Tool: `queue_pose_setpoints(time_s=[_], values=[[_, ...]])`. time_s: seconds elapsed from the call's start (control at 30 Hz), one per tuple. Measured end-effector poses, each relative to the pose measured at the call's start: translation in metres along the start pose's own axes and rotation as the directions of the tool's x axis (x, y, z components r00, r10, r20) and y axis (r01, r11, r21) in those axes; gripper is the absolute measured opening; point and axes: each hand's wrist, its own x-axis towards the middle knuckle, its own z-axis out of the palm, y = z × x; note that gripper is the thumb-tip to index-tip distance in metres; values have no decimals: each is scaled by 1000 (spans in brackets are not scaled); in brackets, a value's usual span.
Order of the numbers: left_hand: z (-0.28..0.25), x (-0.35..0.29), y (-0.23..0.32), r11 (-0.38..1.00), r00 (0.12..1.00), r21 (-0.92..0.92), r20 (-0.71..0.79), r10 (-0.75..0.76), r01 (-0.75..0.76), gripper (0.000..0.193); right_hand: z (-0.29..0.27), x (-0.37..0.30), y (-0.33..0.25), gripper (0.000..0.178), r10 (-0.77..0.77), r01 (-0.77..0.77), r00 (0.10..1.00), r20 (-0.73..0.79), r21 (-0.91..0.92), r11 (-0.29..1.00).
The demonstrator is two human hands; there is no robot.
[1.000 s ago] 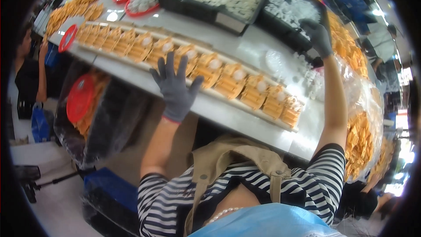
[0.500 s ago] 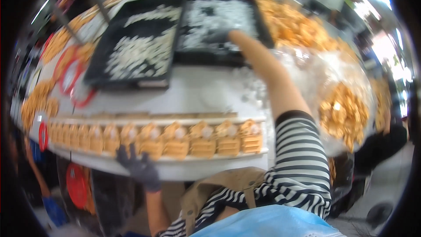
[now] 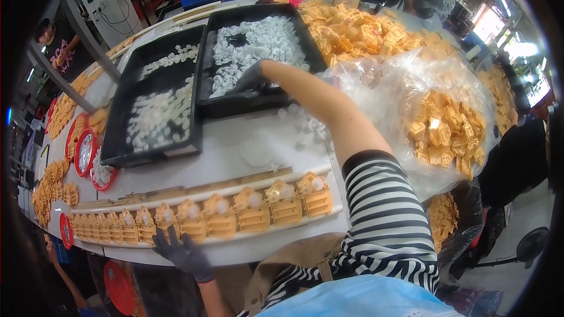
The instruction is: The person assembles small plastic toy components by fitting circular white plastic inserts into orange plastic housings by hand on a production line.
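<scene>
My right hand (image 3: 249, 78), in a dark grey glove, reaches into the near part of a black tray (image 3: 264, 101) filled with small white plastic parts (image 3: 264, 38). Its fingers are down among those parts, and their grip is hidden. My left hand (image 3: 183, 256), gloved the same way, has its fingers spread along the near edge of a long white rail (image 3: 294, 221). Its fingertips touch or nearly touch the row of orange-yellow plastic pieces (image 3: 252, 211) standing along the rail. Most of these pieces carry a round whitish part near the top.
Left of that tray, another black tray (image 3: 144, 156) contains pale round parts. A heap of orange pieces (image 3: 352, 32) lies at the back right, beside a clear plastic bag (image 3: 376, 82) of similar pieces. Red-rimmed round containers (image 3: 86, 151) stand at left. Other people work around the table.
The view has shifted and turned, and is sharper now. Within the white-parts tray, my right hand has come toward its near side. My left hand stays spread by the rail.
</scene>
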Motion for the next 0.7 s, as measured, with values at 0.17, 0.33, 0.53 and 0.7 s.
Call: queue_pose_setpoints(time_s=[0.17,0.33,0.53,0.7], values=[[1,-1,-1,1000,1000,-8,-7,-3,3,28,-3,10,-9,72,54,-53,997,51,-33,998],[-4,-4,-3,999,999,-1,-2,-37,37,28,1,26,-8,58,-68,60,991,116,69,996],[-1,-10,-11,998,998,27,15,-54,53,28,15,45,-22,55,-434,416,900,-48,-204,886],[0,-7,-3,998,998,23,24,-53,52,29,27,-36,-55,48,-267,205,929,-257,-245,948]])
